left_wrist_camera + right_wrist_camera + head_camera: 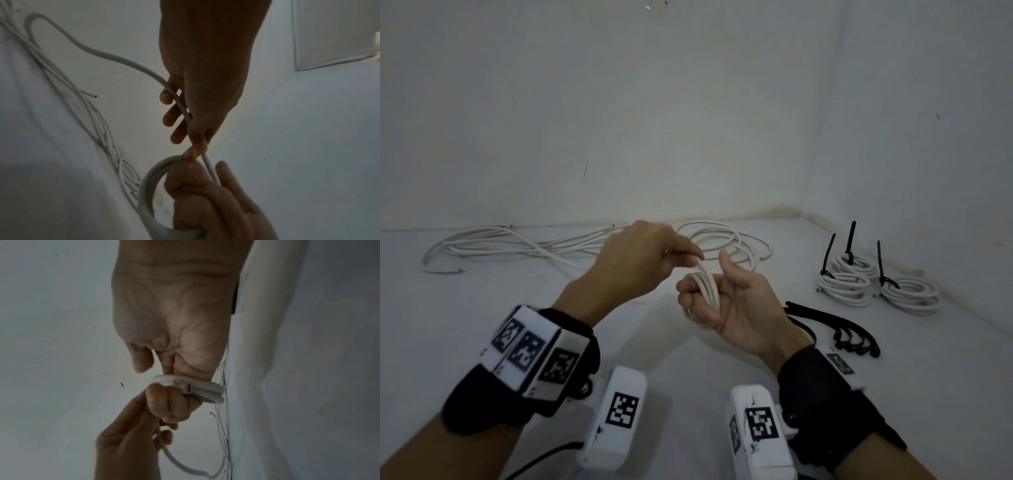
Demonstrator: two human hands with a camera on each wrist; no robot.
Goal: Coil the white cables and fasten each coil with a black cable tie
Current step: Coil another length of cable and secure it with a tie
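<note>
My right hand (pixel 736 301) is raised palm-up over the white table, and a small coil of white cable (pixel 708 287) is wound round its curled fingers. In the right wrist view the coil (pixel 205 389) wraps those fingers (pixel 164 402), with the cable's cut end on top. My left hand (pixel 674 255) is just left of it and pinches the free strand (pixel 123 60) between thumb and index. The strand runs through the left fingers (pixel 170 116) to the coil (pixel 148 186). Loose black cable ties (pixel 835 329) lie right of my right wrist.
Loose white cables (pixel 534 245) sprawl along the back of the table, ending in loops (pixel 722 238). Three coils tied with black ties (pixel 846 287) (pixel 858 265) (pixel 911 294) sit at the right by the wall corner. Walls close off the back and right.
</note>
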